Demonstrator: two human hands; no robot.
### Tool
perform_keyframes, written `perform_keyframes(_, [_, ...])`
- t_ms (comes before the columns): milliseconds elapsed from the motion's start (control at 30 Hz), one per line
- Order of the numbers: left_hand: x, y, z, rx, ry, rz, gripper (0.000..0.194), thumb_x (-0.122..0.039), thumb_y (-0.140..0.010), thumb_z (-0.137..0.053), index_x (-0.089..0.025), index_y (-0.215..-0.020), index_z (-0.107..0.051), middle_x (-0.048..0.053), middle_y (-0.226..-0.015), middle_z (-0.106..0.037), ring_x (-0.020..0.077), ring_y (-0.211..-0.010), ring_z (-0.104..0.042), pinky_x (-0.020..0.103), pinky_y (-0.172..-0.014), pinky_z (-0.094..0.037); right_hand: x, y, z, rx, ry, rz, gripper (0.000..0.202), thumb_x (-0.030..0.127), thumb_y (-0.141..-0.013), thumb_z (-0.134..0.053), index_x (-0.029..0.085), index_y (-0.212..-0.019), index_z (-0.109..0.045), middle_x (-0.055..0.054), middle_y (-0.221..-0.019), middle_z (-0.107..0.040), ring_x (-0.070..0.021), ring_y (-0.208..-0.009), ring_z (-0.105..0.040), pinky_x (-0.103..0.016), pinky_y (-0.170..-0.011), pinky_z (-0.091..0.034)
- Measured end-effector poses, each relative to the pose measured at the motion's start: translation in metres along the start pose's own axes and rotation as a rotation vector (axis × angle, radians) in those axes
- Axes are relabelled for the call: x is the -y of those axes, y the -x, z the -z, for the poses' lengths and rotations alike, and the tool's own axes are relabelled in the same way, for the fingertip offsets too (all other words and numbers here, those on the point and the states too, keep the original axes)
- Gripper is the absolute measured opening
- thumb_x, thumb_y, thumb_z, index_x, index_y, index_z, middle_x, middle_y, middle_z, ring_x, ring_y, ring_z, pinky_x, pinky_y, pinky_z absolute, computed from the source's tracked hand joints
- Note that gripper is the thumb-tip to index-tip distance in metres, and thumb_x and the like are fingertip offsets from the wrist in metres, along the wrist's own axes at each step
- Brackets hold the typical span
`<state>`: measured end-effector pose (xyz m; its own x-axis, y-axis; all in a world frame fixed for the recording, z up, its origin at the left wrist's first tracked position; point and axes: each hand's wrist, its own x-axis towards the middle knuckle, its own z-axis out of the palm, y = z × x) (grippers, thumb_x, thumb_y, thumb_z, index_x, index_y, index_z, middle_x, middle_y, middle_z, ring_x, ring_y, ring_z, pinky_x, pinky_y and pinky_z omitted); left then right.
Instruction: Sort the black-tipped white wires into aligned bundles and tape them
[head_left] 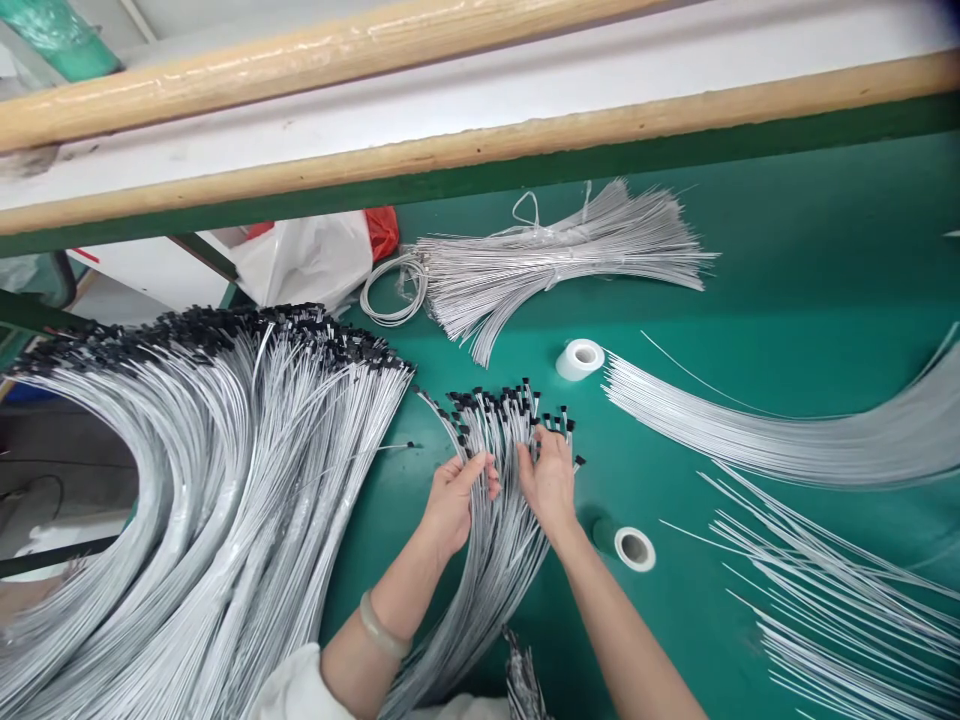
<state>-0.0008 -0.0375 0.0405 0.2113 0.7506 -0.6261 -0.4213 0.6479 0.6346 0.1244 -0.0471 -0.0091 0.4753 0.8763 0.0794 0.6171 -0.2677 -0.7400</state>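
- Black-tipped wire bundle (495, 530) lay toward near edge of green surface (622, 465), tips pointing to far edge.
- Left hand (454, 500): fingers partly curled at bundle's left side; couldn't tell if any strands were gripped.
- Right hand (551, 480): fingers half open, bent against bundle's right side by the tips; firm hold couldn't be told.
- Upper roll (580, 360), lower roll (634, 549): right of bundle.
- Big black-tipped bunch (247, 480): toward left edge.
- Tied wires (555, 258): toward far edge.
- Loose wires (810, 445): toward right edge.
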Motion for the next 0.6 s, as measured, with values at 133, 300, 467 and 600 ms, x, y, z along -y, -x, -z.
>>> perform_keyframes(133, [0.004,0.000,-0.004,0.008,-0.024,-0.038,0.025,-0.033,-0.062,-0.070,-0.011,-0.070,-0.061,0.000,-0.055,-0.058,0.0069,-0.044,-0.049,0.021,-0.048,-0.037,0.026,0.006,0.009,0.082,-0.296,-0.017,0.034,0.042,-0.076,-0.049,0.017,-0.098,-0.054,-0.011,-0.096,-0.056,-0.0236,-0.079,-0.056,-0.039,-0.064,-0.048])
perform_keyframes(300, [0.008,0.001,-0.008,0.022,-0.004,-0.061,0.026,-0.034,-0.059,-0.071,-0.011,-0.063,-0.060,-0.001,-0.051,-0.056,0.0058,-0.042,-0.045,0.020,-0.046,-0.034,0.047,0.004,0.012,0.459,-0.811,-0.351,0.022,0.040,-0.066,-0.064,0.020,-0.074,-0.059,0.006,-0.049,-0.046,-0.0082,-0.029,-0.038,-0.024,-0.027,-0.035])
perform_keyframes(467, [0.005,0.004,-0.007,0.026,-0.015,-0.024,0.029,-0.033,-0.058,-0.073,-0.011,-0.073,-0.061,0.002,-0.056,-0.061,0.0085,-0.044,-0.052,0.021,-0.048,-0.039,0.045,0.002,0.012,0.408,-1.028,-0.581,0.023,0.034,-0.055,-0.074,0.017,-0.063,-0.061,0.008,-0.042,-0.044,-0.0060,-0.032,-0.035,-0.021,-0.026,-0.037])
perform_keyframes(600, [0.003,0.005,-0.009,0.006,-0.018,0.010,0.033,-0.034,-0.056,-0.074,-0.010,-0.075,-0.062,0.003,-0.056,-0.062,0.0093,-0.044,-0.053,0.023,-0.049,-0.042,0.047,0.003,0.013,0.404,-1.077,-0.643,0.025,0.034,-0.051,-0.075,0.017,-0.062,-0.061,0.008,-0.040,-0.044,-0.0057,-0.032,-0.035,-0.020,-0.025,-0.035])
